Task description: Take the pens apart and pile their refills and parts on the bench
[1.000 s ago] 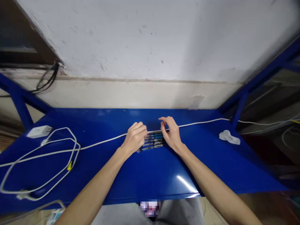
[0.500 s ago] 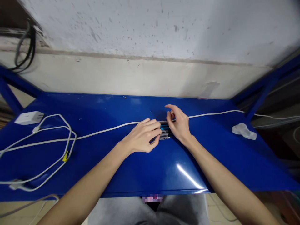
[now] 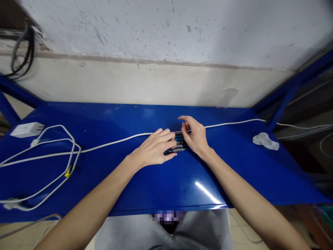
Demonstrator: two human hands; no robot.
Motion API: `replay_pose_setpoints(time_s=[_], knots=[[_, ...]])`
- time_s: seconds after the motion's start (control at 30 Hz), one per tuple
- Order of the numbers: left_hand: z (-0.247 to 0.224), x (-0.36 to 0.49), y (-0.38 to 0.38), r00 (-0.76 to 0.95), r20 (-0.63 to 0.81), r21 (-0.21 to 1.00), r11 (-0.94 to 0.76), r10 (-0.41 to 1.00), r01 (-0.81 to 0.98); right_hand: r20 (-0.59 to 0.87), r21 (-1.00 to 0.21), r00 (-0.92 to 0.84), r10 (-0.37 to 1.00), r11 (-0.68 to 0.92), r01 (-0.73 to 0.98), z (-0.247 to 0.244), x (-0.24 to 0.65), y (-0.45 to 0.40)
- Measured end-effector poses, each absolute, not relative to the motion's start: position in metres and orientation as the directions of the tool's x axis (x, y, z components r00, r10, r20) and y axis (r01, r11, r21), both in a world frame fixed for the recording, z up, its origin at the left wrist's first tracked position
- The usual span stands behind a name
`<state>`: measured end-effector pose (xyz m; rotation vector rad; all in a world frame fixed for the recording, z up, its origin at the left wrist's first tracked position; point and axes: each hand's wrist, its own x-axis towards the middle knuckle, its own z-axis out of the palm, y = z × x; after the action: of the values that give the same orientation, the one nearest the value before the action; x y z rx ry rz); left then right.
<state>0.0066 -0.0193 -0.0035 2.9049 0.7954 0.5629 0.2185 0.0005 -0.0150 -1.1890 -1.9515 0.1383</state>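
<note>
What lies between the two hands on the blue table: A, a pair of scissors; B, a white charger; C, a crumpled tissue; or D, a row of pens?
D: a row of pens lies side by side between the left hand and the right hand, on the blue table.

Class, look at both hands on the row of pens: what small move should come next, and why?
Probably close the right hand fingers on the far pen. The pens lie side by side on the blue table, the left hand rests flat on them, and the right fingertips already pinch at the farthest one beside the white cable.
</note>
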Motion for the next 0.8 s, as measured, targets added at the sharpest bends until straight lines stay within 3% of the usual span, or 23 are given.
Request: replay_pose_setpoints(time_s=[0.47, 0.67, 0.8], knots=[[0.001, 0.01, -0.023, 0.76, 0.435, 0.215, -0.875, 0.483, 0.434, 0.571, -0.511, -0.204, 0.795, 0.539, 0.67, -0.015, 0.219, 0.001], [0.0, 0.005, -0.014, 0.667, 0.555, 0.232, -0.862, 0.498, 0.451, 0.587, -0.621, -0.132, 0.799, 0.549, 0.559, -0.008, 0.219, -0.005], [-0.005, -0.001, -0.006, 0.57, 0.623, 0.23, -0.822, 0.536, 0.521, 0.549, -0.624, -0.255, 0.796, 0.593, 0.509, -0.004, 0.218, -0.008]])
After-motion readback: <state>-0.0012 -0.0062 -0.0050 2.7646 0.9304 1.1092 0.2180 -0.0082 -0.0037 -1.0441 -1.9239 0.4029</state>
